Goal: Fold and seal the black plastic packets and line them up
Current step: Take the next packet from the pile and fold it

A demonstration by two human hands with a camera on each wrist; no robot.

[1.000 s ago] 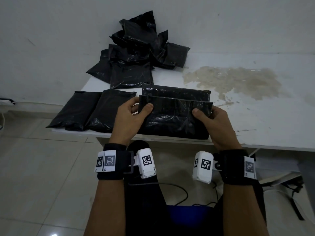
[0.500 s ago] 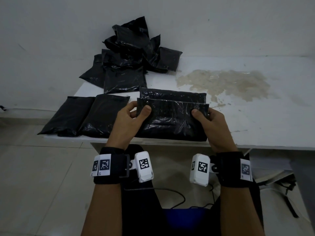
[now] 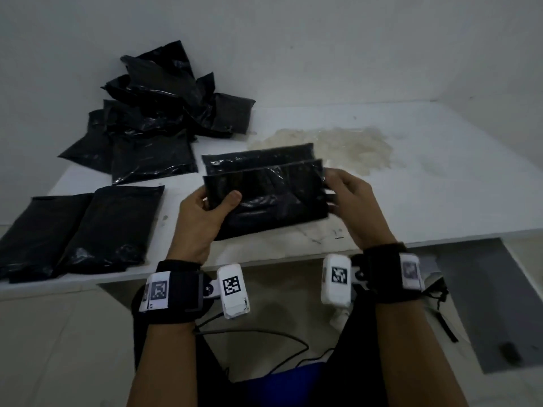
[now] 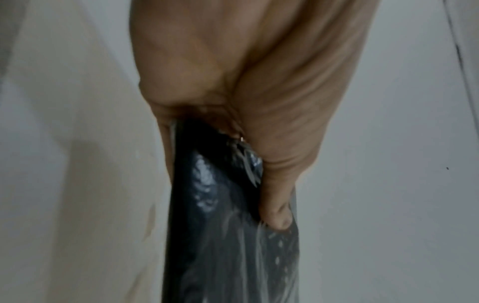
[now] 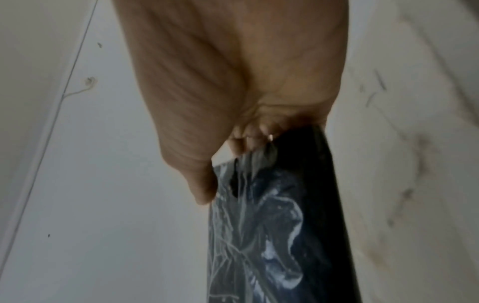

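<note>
A black plastic packet (image 3: 264,195) with its flap folded toward me is held above the white table (image 3: 440,183). My left hand (image 3: 202,218) pinches its left end, thumb on the front face. My right hand (image 3: 349,201) pinches its right end. In the left wrist view the thumb (image 4: 277,209) presses the shiny black packet (image 4: 220,235). In the right wrist view the thumb (image 5: 202,184) sits on the packet's (image 5: 272,235) edge. Two folded packets (image 3: 85,230) lie side by side at the table's front left. A heap of unfolded packets (image 3: 164,113) sits at the back left.
A pale yellowish stain (image 3: 338,145) marks the table behind the held packet. The table's front edge (image 3: 264,259) runs just before my wrists. The wall stands close behind the heap. Cables (image 3: 264,342) lie on the floor below.
Both hands have lifted the packet off the front edge and carried it farther over the table, tilting it slightly. The view has shifted to the left.
</note>
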